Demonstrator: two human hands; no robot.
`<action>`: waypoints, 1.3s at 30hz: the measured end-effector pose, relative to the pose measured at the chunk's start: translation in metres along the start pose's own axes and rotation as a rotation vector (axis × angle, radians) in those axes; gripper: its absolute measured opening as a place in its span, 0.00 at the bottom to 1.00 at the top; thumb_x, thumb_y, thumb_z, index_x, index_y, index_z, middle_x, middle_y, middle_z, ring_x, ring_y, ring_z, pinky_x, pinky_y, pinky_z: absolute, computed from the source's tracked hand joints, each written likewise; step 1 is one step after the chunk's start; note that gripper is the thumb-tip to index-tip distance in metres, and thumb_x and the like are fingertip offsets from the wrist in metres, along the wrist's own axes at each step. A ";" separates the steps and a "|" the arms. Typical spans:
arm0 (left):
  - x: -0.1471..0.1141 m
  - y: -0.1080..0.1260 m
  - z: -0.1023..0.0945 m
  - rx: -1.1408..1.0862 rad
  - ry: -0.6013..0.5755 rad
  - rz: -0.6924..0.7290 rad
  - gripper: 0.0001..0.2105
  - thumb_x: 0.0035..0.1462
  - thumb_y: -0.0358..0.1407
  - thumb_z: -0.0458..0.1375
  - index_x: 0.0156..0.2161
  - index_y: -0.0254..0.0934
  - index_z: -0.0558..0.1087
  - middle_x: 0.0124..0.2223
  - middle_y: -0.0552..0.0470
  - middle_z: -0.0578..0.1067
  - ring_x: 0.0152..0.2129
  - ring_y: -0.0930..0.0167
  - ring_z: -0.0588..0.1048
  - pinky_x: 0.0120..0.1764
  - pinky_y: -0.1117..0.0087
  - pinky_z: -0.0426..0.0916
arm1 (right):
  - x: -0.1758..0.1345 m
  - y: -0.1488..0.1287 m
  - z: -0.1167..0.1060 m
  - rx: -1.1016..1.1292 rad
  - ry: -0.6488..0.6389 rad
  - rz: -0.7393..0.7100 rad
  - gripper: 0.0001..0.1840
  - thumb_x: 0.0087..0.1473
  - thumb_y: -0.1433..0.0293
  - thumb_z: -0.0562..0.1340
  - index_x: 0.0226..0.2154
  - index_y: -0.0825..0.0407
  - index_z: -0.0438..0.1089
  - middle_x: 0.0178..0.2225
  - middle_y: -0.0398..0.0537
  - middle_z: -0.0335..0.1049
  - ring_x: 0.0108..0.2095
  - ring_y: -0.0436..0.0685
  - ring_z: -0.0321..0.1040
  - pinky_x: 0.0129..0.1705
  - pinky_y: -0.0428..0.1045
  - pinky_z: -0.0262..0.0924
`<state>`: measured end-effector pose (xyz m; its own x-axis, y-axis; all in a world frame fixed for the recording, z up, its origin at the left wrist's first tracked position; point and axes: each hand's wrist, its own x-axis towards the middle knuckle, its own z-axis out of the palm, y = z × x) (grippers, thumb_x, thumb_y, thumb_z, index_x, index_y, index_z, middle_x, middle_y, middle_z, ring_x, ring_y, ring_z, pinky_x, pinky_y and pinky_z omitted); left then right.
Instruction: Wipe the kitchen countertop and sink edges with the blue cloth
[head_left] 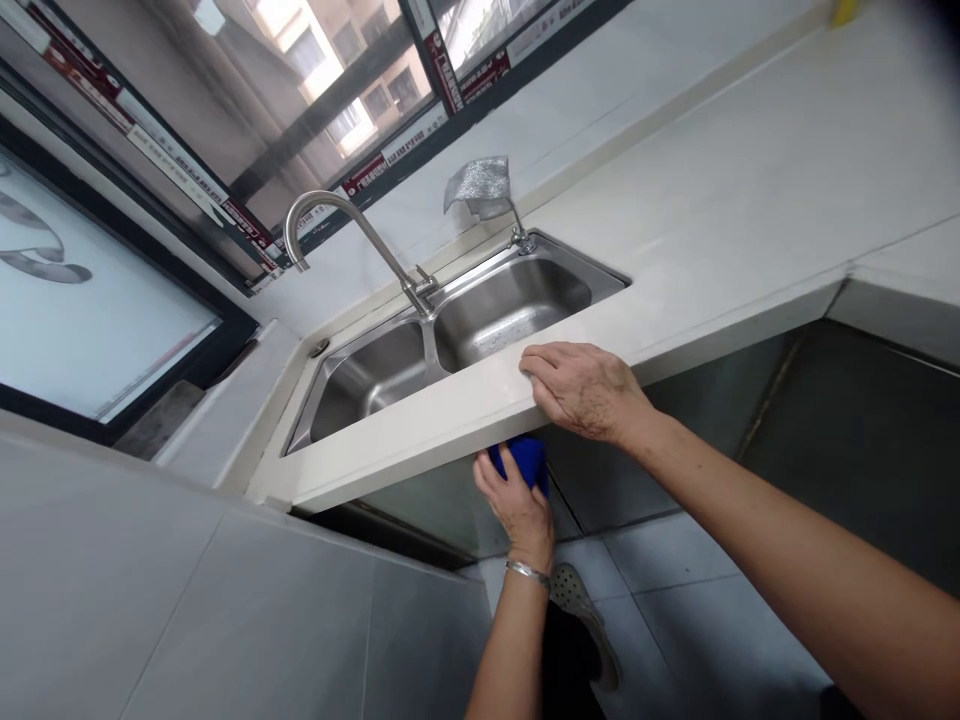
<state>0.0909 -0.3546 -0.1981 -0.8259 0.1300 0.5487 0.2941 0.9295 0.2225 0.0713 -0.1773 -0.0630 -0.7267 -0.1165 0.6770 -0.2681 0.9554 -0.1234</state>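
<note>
My left hand (516, 505), with a silver bracelet (528, 573) at the wrist, presses a blue cloth (528, 462) against the dark cabinet front just under the counter. Its fingers are bent around the cloth, which is partly hidden by them. Higher up and to the right, my right hand (585, 388) grips the front edge of the white countertop (420, 425) with curled fingers. Right behind that edge lies a double-bowl steel sink (433, 372).
A curved steel faucet (360, 222) rises behind the sink. A silvery mesh cloth (480, 186) hangs over a small fitting (523, 238) at the back. Dark cabinet doors (660, 465) run below the counter. My shoe (581, 605) stands on the tiled floor (675, 590).
</note>
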 end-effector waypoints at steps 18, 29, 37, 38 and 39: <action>0.006 -0.090 -0.034 0.352 -0.007 0.344 0.30 0.62 0.27 0.53 0.67 0.46 0.57 0.63 0.46 0.66 0.55 0.63 0.67 0.49 0.65 0.72 | -0.006 0.006 0.011 0.005 0.038 -0.039 0.17 0.61 0.69 0.51 0.48 0.50 0.70 0.52 0.50 0.73 0.49 0.61 0.70 0.50 0.57 0.61; 0.008 -0.236 -0.088 0.374 0.012 -0.002 0.30 0.54 0.20 0.49 0.63 0.35 0.65 0.62 0.38 0.68 0.56 0.59 0.68 0.59 0.55 0.67 | -0.006 0.005 0.012 0.033 0.063 -0.004 0.18 0.58 0.69 0.51 0.45 0.49 0.72 0.48 0.49 0.75 0.45 0.63 0.71 0.47 0.59 0.63; 0.011 -0.243 -0.086 0.239 0.073 -0.170 0.29 0.55 0.22 0.50 0.64 0.28 0.61 0.66 0.33 0.61 0.59 0.54 0.64 0.61 0.50 0.63 | -0.004 0.002 0.008 -0.002 0.041 -0.002 0.16 0.59 0.70 0.52 0.45 0.50 0.71 0.50 0.49 0.73 0.48 0.61 0.69 0.49 0.56 0.60; 0.012 -0.237 -0.083 0.228 0.089 -0.190 0.29 0.56 0.23 0.50 0.64 0.27 0.61 0.66 0.31 0.60 0.59 0.53 0.63 0.61 0.48 0.63 | -0.004 0.001 0.008 -0.009 0.044 0.002 0.16 0.59 0.70 0.52 0.45 0.50 0.71 0.50 0.49 0.73 0.48 0.61 0.69 0.48 0.56 0.59; 0.013 -0.231 -0.080 0.218 0.103 -0.205 0.28 0.57 0.25 0.50 0.64 0.26 0.60 0.66 0.29 0.59 0.60 0.52 0.63 0.60 0.47 0.63 | -0.003 0.000 0.009 -0.016 0.048 0.010 0.16 0.59 0.70 0.52 0.44 0.50 0.71 0.50 0.49 0.73 0.48 0.61 0.69 0.48 0.56 0.59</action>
<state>0.0507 -0.5955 -0.1781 -0.8008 -0.0932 0.5916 0.0073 0.9862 0.1651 0.0681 -0.1789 -0.0714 -0.6976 -0.0943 0.7102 -0.2506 0.9608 -0.1185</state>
